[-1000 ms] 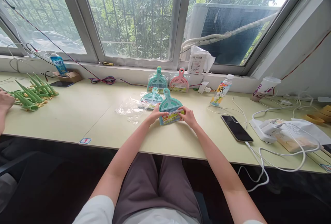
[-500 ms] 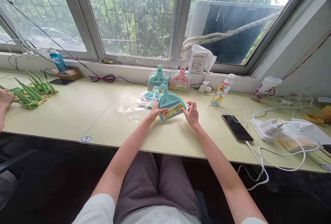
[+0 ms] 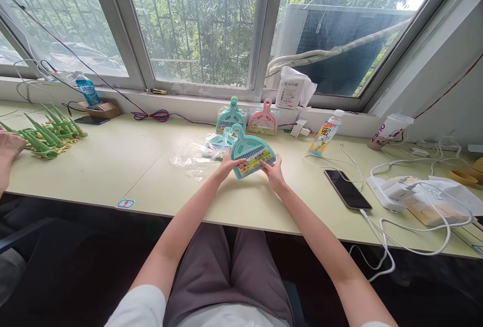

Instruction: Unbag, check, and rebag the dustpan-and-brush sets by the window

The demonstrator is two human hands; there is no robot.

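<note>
1. Pale yellow-green desk [image 3: 113,166] runs under a wide window, and we sit at it with both forearms stretched forward.
2. Our left hand [image 3: 227,164] curls its fingers round the left edge of a teal dustpan set [image 3: 250,151], lifted just over the desk and tilted.
3. Our right hand [image 3: 274,172] pinches its labelled lower right corner.
4. Behind lie a second teal set [image 3: 220,144], clear plastic wrap [image 3: 188,156], and to the right a phone [image 3: 347,189].
</note>
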